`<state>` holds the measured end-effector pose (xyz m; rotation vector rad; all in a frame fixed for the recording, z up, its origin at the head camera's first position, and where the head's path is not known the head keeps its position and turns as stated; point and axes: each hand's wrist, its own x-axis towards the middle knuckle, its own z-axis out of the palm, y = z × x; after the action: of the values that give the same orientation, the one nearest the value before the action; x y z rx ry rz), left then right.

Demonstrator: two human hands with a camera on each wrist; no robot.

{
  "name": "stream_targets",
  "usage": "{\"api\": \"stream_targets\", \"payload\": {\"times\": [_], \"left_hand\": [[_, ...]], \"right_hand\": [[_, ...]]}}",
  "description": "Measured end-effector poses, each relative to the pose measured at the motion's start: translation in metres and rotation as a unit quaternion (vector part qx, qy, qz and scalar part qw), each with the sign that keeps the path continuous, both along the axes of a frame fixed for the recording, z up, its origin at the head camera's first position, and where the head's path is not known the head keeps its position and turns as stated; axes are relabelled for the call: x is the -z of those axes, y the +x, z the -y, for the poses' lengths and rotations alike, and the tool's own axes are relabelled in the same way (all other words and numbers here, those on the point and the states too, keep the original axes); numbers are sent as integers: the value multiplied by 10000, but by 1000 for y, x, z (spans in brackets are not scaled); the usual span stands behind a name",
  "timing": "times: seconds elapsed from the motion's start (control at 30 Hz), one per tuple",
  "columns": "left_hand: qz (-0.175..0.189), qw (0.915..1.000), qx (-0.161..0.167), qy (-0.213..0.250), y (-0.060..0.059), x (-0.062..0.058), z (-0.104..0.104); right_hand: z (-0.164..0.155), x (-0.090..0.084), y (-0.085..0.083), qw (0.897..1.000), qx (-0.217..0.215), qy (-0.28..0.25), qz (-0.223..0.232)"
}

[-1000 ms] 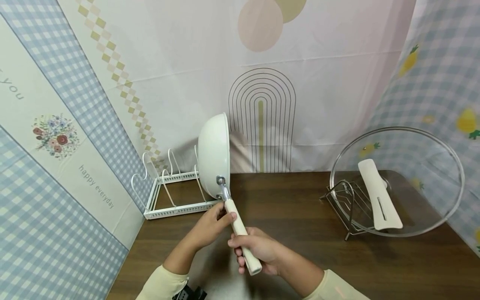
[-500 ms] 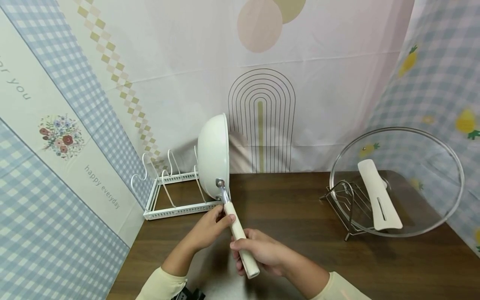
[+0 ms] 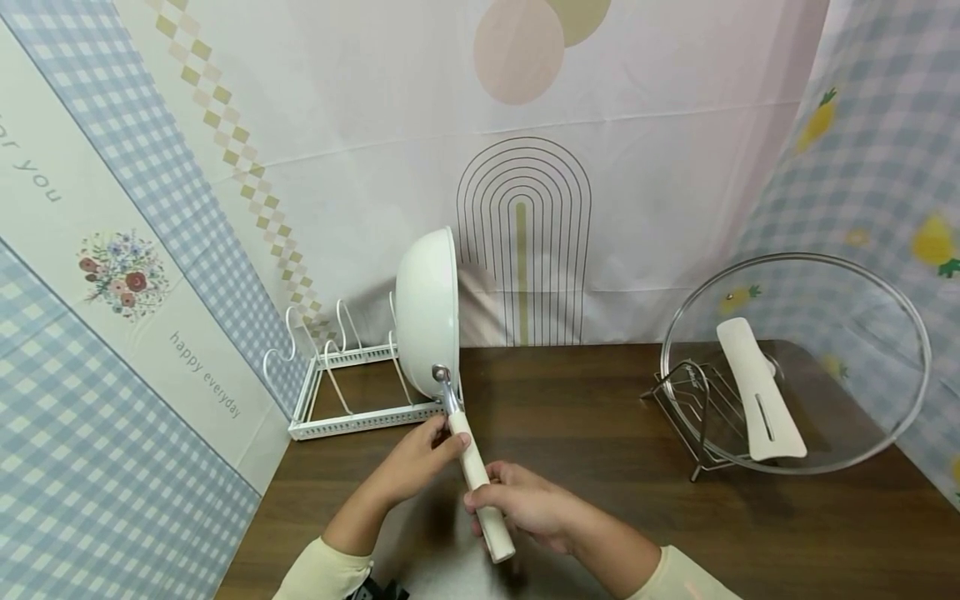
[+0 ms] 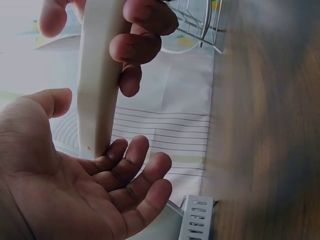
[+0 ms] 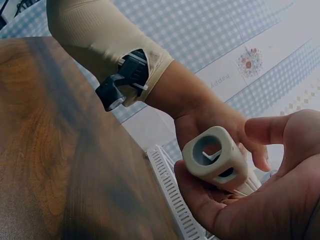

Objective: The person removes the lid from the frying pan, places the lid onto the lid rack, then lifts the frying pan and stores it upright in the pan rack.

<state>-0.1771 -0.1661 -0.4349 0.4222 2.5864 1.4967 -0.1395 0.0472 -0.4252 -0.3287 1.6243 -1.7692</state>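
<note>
The pan [image 3: 427,312] stands on edge in the rack [image 3: 352,392], centre-left of the frame, so it looks nearly stowed. The right hand [image 3: 525,504] loosely curls round the handle [image 3: 480,492]; the left hand [image 3: 420,454] steadies it with relaxed fingers. Both have yet to let go.

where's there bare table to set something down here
Bare wood lies mid-table, between the white rack holding the pan and the wire stand with the glass lid. Front left is crowded by both hands on the pan handle.
</note>
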Motion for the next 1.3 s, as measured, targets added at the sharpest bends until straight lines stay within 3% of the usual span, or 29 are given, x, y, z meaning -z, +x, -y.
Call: {"api": "stream_targets", "payload": {"times": [1.07,1.3], "left_hand": [[198,9996,-11,-185,-2,15,4],[201,9993,-158,-274,-1,18,2]], "right_hand": [[2,27,-3,9983,164,526,-161],[4,35,-4,9985,170,513,-109]]}}
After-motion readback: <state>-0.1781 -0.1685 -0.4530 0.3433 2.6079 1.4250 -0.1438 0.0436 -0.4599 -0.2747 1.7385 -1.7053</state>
